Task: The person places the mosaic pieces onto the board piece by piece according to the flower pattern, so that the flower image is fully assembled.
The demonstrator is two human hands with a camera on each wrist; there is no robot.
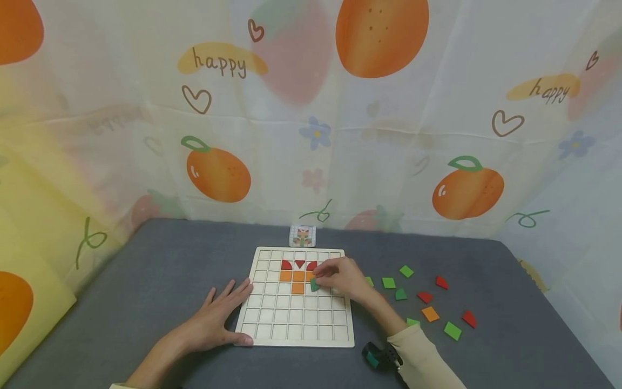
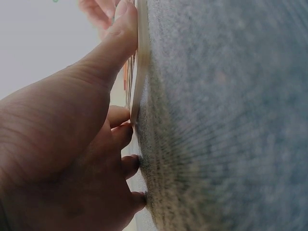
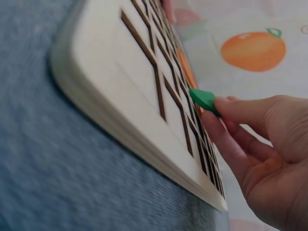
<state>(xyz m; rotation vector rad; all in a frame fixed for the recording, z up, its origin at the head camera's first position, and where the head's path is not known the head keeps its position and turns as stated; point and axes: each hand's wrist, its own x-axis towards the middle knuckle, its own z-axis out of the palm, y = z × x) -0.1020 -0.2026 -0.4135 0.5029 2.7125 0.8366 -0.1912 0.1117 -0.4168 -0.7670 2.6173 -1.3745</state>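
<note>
A pale wooden grid board (image 1: 282,330) lies on the grey tabletop. Between thumb and fingertips, my right hand (image 1: 342,274) pinches a dark green tile (image 3: 203,99) over a square right of the lone orange tile (image 1: 297,288). Above that tile is a row of orange tiles (image 1: 285,276), partly hidden by the right hand. Farther up, red pieces (image 1: 299,263) fill a few squares. My left hand (image 1: 214,319) rests with spread fingers at the board's left edge, its thumb on the near left corner. In the left wrist view, the thumb (image 2: 122,33) lies along the board's rim.
A small pattern card (image 1: 302,236) lies behind the board. Loose green tiles (image 1: 388,282), red pieces (image 1: 469,319) and an orange tile (image 1: 430,314) are scattered on the right. A black strap-like object (image 1: 381,356) is by the right sleeve. A fruit-print curtain (image 1: 311,162) hangs behind the table.
</note>
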